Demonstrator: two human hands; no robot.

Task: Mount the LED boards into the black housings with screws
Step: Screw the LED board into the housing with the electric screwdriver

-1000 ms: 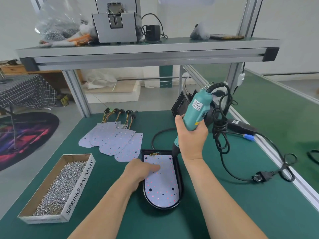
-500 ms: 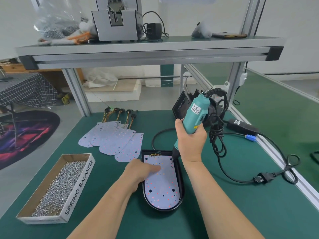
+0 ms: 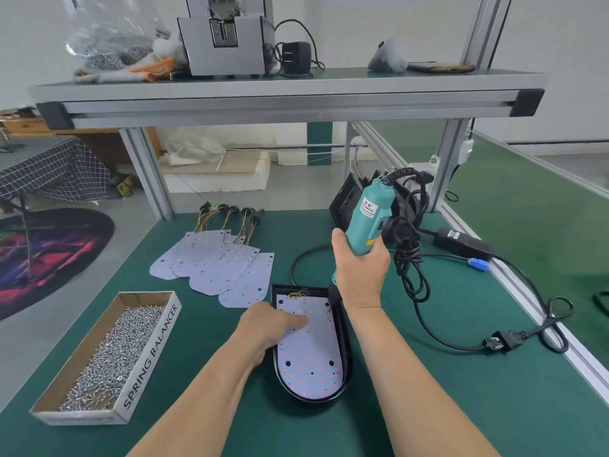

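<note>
On the green bench (image 3: 428, 407), right hand (image 3: 361, 272) grips the screwdriver (image 3: 369, 219) (tip seemingly seated); left hand (image 3: 267, 328), forefinger extended, presses the LED board (image 3: 309, 357).

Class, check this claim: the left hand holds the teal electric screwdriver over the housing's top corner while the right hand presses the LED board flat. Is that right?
The hands are swapped. The head view shows the right hand holding the teal electric screwdriver over the housing's top corner, while the left hand presses the LED board flat.
</note>
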